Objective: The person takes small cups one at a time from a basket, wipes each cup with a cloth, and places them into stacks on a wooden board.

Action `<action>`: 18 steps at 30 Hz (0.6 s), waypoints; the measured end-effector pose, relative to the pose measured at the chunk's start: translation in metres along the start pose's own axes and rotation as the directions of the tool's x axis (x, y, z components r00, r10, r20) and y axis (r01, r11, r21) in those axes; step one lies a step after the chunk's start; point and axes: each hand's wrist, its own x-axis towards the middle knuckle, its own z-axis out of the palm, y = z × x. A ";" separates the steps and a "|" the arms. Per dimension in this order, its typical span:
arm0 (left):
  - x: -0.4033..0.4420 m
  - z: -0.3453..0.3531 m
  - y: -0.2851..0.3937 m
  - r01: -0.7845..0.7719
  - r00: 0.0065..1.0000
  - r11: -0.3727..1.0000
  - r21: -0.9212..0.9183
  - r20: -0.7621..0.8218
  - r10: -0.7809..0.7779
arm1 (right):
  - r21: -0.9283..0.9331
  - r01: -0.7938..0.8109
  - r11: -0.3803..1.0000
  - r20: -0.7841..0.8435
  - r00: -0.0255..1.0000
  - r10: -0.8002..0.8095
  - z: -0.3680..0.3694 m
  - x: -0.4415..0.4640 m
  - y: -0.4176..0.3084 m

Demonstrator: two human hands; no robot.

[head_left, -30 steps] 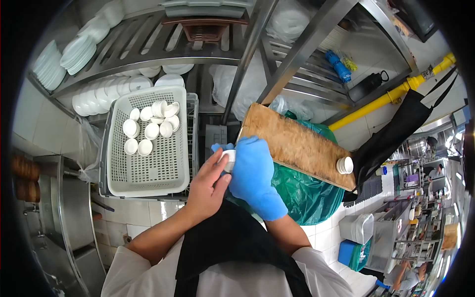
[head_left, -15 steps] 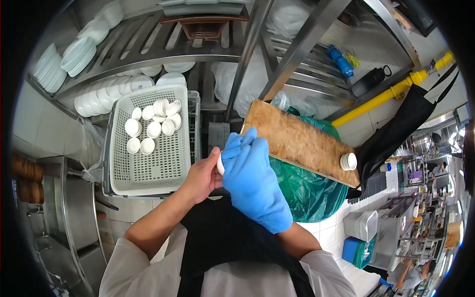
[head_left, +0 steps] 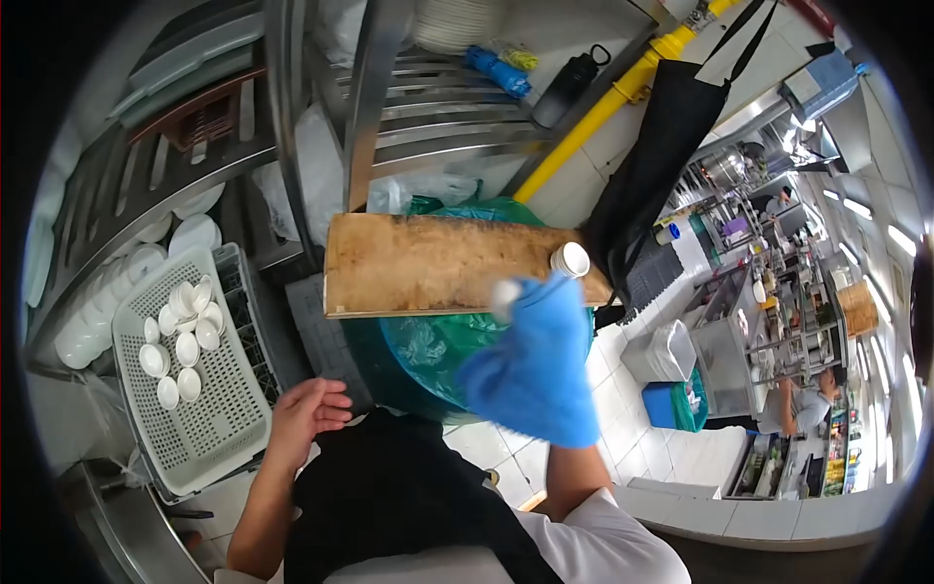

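Observation:
A blue cloth covers my right hand, whose fingers are hidden under it. At the cloth's upper left edge a small white dish is gripped, blurred by motion, over the wooden board. Just beyond the cloth, a short stack of small white dishes rests at the board's right end. My left hand holds nothing, its fingers loosely stretched, between the crate and the bin. To its left, a pale perforated crate contains several more small white dishes.
Under the board stands a bin lined with a green bag. Metal shelving with plates and a black bottle rises behind. A yellow pipe and a hanging black apron are at right. People work farther off.
My hands have parted: the right carried the cloth and dish rightward toward the stack, while the left let go and dropped down-left. The view has turned right.

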 end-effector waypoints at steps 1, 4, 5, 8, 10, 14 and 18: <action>0.000 -0.006 -0.004 -0.004 0.999 1.000 -0.010 -0.036 0.003 | -0.001 -0.054 0.999 -0.071 0.996 0.054 -0.012 0.001 0.015; 0.001 -0.007 -0.009 -0.008 0.997 1.000 -0.013 -0.079 0.007 | -0.105 -0.093 0.990 -0.225 0.972 0.067 -0.031 0.003 0.070; 0.001 -0.005 -0.010 -0.007 0.997 1.000 -0.008 -0.083 0.007 | -0.164 -0.070 0.984 -0.249 0.968 0.027 -0.034 0.005 0.089; 0.002 0.009 -0.007 -0.011 0.997 0.997 0.073 -0.081 0.017 | -0.364 0.077 0.928 -0.233 0.957 -0.171 -0.033 0.018 0.144; 0.004 0.014 -0.006 -0.038 0.997 0.995 0.097 -0.057 0.044 | -0.387 0.091 0.918 -0.197 0.964 -0.179 -0.021 0.025 0.167; -0.001 0.018 -0.003 -0.055 0.995 0.989 0.136 -0.070 0.065 | -0.603 -0.248 0.758 -0.018 0.955 0.297 0.015 0.024 0.214; -0.009 0.010 -0.010 -0.033 0.991 0.989 0.146 -0.125 0.052 | 0.353 -0.345 0.870 -0.213 0.875 0.434 0.009 0.014 0.216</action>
